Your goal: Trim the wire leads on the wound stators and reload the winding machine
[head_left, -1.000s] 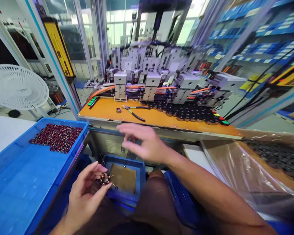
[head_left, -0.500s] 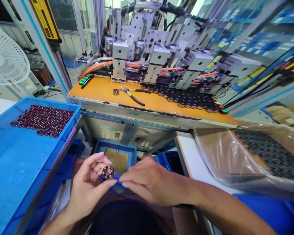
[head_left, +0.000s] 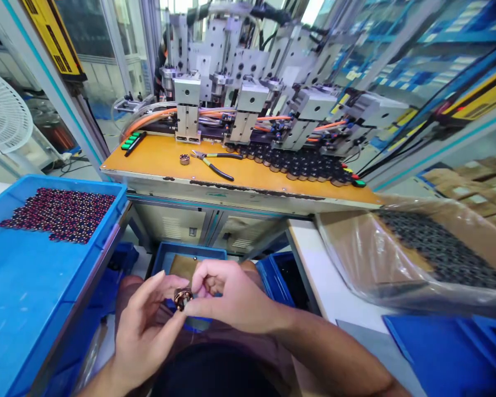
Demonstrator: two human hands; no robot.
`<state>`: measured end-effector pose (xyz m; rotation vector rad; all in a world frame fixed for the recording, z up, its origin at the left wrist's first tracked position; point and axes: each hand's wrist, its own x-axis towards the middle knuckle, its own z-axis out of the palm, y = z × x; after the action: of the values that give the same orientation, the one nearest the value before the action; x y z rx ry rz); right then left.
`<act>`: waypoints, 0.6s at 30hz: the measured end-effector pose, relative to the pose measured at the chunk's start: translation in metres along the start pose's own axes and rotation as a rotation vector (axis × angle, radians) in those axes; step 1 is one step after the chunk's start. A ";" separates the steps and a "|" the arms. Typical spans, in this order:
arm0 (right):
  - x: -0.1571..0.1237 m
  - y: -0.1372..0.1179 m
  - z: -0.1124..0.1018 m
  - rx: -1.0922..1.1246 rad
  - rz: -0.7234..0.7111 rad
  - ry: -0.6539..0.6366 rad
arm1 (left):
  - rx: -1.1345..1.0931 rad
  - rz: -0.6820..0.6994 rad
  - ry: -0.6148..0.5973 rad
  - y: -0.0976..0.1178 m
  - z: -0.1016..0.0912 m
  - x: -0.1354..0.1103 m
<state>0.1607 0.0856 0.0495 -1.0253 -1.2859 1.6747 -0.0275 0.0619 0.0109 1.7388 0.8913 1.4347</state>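
One white fan (head_left: 4, 113): at the far left, cut off by the edge of our view.
Blue tray (head_left: 28, 292): near left, with many dark red parts (head_left: 66, 212) packed toward its far end.
Left hand (head_left: 146, 322): clamped on a small wound ring (head_left: 183, 299) between thumb and fingers.
Ring's place: near us, above our lap, between our two hands.
Counter (head_left: 152, 165): far beyond our hands, its orange top bearing a second ring (head_left: 184, 159) and, just to the right, pliers (head_left: 219, 167) with handles spread.
Blue bin (head_left: 217, 253): below that, partly hidden behind our hands.
Right hand (head_left: 231, 300): thumb tip at the wound ring's right side, fingers curled; we cannot tell whether they pinch anything.
Machine (head_left: 252, 96): on the far side, with four pale blocks in a row.
Black parts (head_left: 297, 165): massed before it, right of the pliers.
Plastic-lined box (head_left: 355, 264): at right, holding many dark pieces (head_left: 442, 248).
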 end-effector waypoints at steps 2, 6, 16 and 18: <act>0.002 0.010 0.007 0.100 0.042 -0.003 | -0.009 0.002 0.015 0.000 0.001 0.000; -0.005 0.037 0.012 0.308 0.049 0.028 | -0.100 -0.102 0.029 -0.001 -0.003 -0.003; -0.009 0.025 0.014 0.206 -0.025 0.112 | -0.206 -0.151 -0.038 -0.005 0.000 -0.001; -0.012 0.031 0.015 0.259 -0.024 0.122 | -0.293 -0.254 -0.018 -0.003 0.001 0.003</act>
<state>0.1484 0.0637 0.0234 -0.9365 -0.9694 1.6815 -0.0261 0.0659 0.0092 1.3679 0.8138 1.3063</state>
